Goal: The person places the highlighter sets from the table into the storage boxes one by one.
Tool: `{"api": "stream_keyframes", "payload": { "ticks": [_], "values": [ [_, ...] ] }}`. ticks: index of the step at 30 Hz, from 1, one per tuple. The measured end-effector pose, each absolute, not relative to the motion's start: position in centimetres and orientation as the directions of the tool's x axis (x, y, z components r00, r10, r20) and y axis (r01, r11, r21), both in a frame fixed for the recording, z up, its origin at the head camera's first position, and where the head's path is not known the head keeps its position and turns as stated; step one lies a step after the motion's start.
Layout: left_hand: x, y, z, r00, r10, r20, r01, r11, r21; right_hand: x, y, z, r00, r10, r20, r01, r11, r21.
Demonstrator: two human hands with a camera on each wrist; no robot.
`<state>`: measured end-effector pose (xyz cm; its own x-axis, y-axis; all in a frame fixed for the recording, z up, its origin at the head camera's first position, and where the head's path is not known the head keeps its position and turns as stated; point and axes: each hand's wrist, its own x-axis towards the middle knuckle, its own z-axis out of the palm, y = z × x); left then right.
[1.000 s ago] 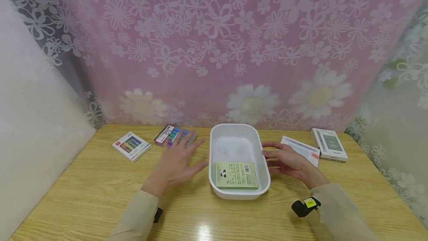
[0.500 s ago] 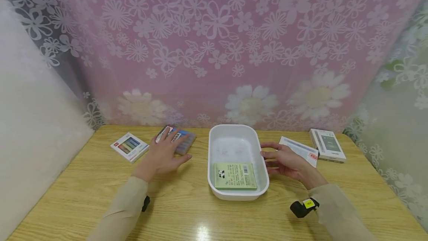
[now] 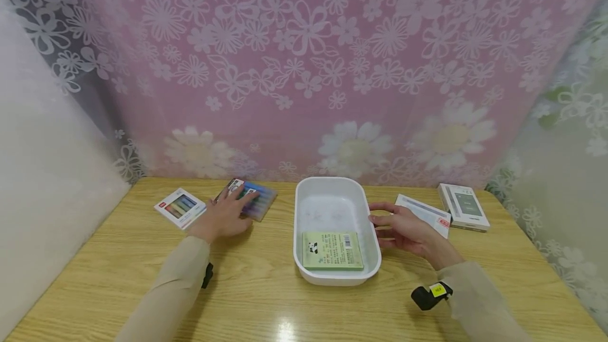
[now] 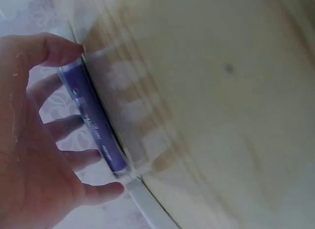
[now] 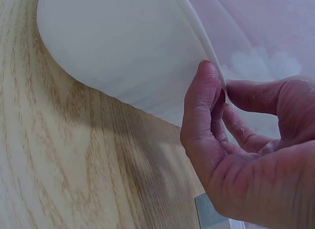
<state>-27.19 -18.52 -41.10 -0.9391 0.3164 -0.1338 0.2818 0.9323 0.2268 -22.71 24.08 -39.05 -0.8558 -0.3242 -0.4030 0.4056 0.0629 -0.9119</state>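
Note:
A clear pack of coloured markers [image 3: 261, 205] lies at the back left of the table. My left hand [image 3: 225, 216] is over its near left side, fingers spread across the top. In the left wrist view the thumb meets one end of the pack's purple edge [image 4: 93, 115], with the fingers behind it. My right hand [image 3: 406, 230] pinches the right rim of a white plastic basin [image 3: 300, 215], thumb and fingers on either side of the wall in the right wrist view. A green box with a panda picture [image 3: 332, 251] lies inside the basin's near end.
Left of the markers is a white box with a coloured window [image 3: 180, 207], partly behind the left hand. Behind the right hand lie a flat white box with a red mark [image 3: 425, 214] and a white box with a grey-green panel [image 3: 464, 207]. A floral curtain backs the table.
My left hand has moved left from beside the basin and come down onto the pack of markers, its fingers less spread. The right hand stays at the basin's rim.

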Motion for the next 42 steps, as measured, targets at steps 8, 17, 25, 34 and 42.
{"api": "stream_keyframes", "payload": {
  "ticks": [8, 17, 25, 34, 42],
  "values": [
    [-26.2, -17.2, -39.8, -0.948, 0.272, -0.165, 0.248, 0.957, 0.148, -22.6, 24.3, -39.0, -0.856, -0.323, -0.403, 0.403, 0.07, -0.912],
    [-24.4, -15.7, -38.5, -0.951, 0.272, -0.146, 0.263, 0.962, 0.074, -22.6, 24.3, -39.0, -0.858, -0.315, -0.406, 0.403, 0.077, -0.912],
    [-24.9, -16.2, -39.3, -0.927, 0.353, -0.127, 0.333, 0.93, 0.153, -22.6, 24.1, -39.0, -0.857, -0.308, -0.412, 0.41, 0.075, -0.909],
    [-25.3, -16.3, -40.3, -0.927, 0.352, -0.128, 0.316, 0.918, 0.237, -22.7, 24.1, -39.0, -0.853, -0.316, -0.416, 0.415, 0.075, -0.907],
    [-25.1, -16.4, -40.5, -0.915, 0.391, -0.1, 0.368, 0.91, 0.191, -22.8, 24.0, -39.0, -0.852, -0.317, -0.417, 0.417, 0.07, -0.906]
  ]
}}
